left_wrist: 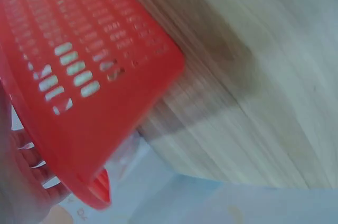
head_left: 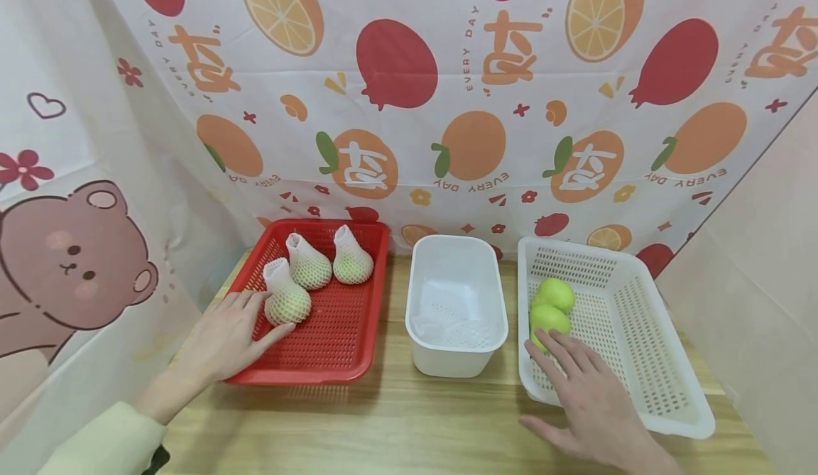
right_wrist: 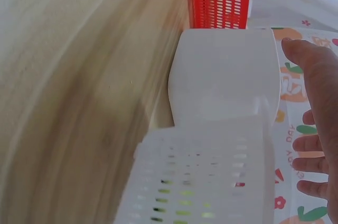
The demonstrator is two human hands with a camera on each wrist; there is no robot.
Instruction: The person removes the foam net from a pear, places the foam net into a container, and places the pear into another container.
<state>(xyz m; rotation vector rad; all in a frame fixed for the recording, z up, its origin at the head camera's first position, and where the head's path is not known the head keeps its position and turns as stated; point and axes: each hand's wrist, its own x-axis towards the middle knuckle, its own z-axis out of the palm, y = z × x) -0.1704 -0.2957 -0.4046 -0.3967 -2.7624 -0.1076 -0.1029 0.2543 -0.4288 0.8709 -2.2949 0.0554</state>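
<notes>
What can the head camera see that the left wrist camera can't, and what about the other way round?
Only the head view plainly shows the netted fruit, green fruit, white tub, white basket and right hand. Only the left wrist view shows the outer side of the red basket close up. Both show that basket, the left hand and the wooden table.

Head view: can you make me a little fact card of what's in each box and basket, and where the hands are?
Red basket: three fruits in white foam nets
White bin: pale, net-like material
White basket: green fruits, at least two
Left hand: at the nearest netted fruit
Right hand: fingers spread by the green fruits
</notes>
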